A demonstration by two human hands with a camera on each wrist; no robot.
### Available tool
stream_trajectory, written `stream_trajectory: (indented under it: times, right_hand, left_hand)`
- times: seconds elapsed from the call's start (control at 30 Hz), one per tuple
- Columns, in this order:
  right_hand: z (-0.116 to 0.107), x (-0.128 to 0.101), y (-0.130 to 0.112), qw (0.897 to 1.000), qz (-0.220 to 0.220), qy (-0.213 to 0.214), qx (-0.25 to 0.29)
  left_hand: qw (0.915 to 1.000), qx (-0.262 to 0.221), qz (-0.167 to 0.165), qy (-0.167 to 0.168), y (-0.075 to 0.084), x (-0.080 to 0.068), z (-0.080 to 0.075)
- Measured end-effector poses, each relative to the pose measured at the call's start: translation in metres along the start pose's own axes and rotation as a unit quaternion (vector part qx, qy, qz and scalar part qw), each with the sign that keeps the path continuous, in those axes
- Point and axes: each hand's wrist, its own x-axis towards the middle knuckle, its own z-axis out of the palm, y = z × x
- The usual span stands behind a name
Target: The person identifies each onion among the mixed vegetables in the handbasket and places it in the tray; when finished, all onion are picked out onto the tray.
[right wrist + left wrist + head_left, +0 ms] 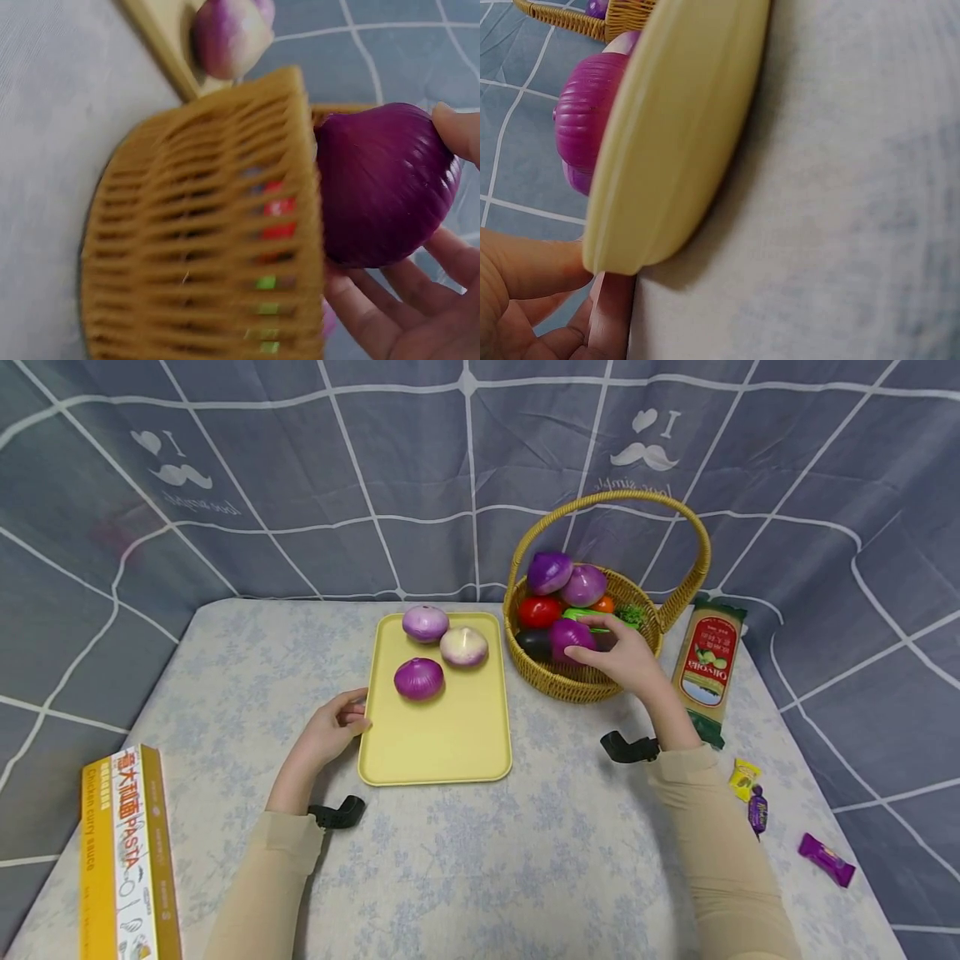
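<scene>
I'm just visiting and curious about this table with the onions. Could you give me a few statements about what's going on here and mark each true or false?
1. Three onions lie on the yellow tray. True.
2. The right hand holds a purple onion at the wicker basket. True.
3. The left hand is lifting the pasta box. False: it touches the tray's left edge; the box stands apart, at the table's near left corner.
4. The basket is empty. False: it holds more onions, a red tomato and other vegetables.
5. The spaghetti packet lies right of the basket. True.
</scene>
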Motion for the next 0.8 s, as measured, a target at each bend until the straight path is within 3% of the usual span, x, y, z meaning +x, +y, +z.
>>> stream_trajectory:
  times: [0.23, 0.53, 0.8]
  right_hand:
    - [0.018, -0.008, -0.021, 0.995, -0.05, 0.017, 0.079]
    - [0.066, -0.009, -0.039, 0.97, -0.134, -0.002, 0.201]
    - [0.104, 0.001, -0.041, 0.971, -0.122, -0.032, 0.202]
  left_hand:
    - [1.0, 0.002, 0.001, 0.001, 0.0, 0.0, 0.0]
    - [1.0, -0.003, 0.0, 0.002, 0.001, -0.001, 0.0]
    - [1.0, -0.006, 0.003, 0.002, 0.001, -0.002, 0.0]
